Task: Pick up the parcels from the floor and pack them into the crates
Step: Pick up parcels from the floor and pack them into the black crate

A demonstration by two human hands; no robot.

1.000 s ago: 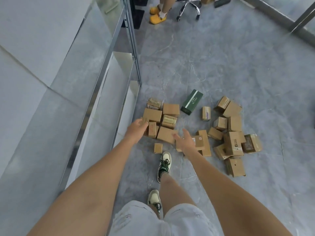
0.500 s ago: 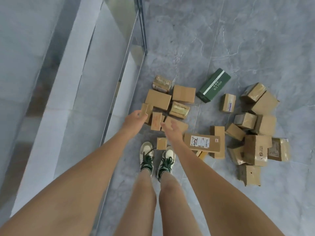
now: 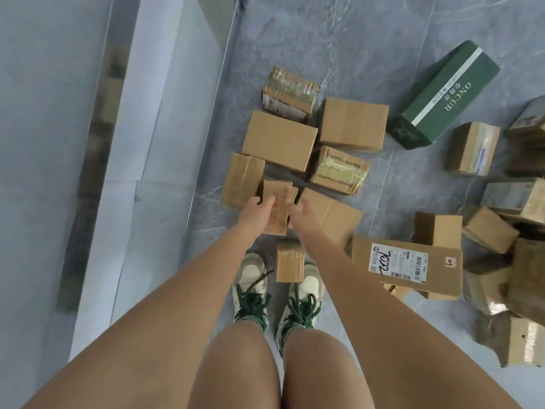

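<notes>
Your fingers (image 3: 269, 200) on the left hand (image 3: 256, 209) and right hand (image 3: 303, 212) flank a small parcel (image 3: 277, 208) just above the floor (image 3: 339, 39); whether they've clamped it, I can't tell. It looks light and stiff, so press the long side faces.

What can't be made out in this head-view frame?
- Crates: none in frame.
- Left hand and right hand flank the small red-printed parcel; the fingertips are too small to settle whether they grip it.
- Parcels at right: blurred, cut by the edge.
- Label on the long parcel: print too small beyond handwritten "7022".
</notes>
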